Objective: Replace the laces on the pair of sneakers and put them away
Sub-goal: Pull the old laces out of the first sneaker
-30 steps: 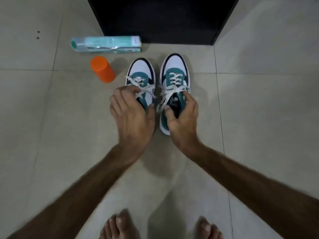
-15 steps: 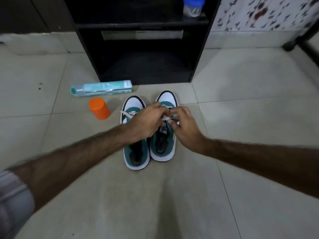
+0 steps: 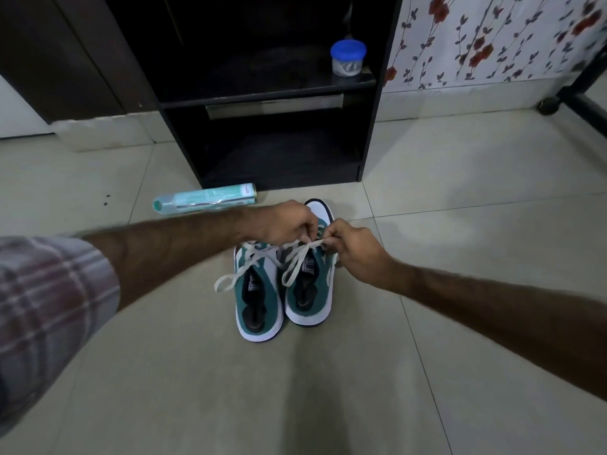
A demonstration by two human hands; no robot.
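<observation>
While both my arms reach forward, the sneakers (image 3: pixel 282 290) stand side by side on the tiled floor (image 3: pixel 427 356), heels toward me, long axes pointing away. Above the right shoe's tongue, my left hand (image 3: pixel 289 223) and right hand (image 3: pixel 353 249) each pinch its white lace (image 3: pixel 295 261), pulling sideways. Beyond stands a black shelf unit (image 3: pixel 279 152).

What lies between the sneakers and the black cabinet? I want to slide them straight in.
Only bare floor tile separates the sneakers from the cabinet, in the head view.
</observation>
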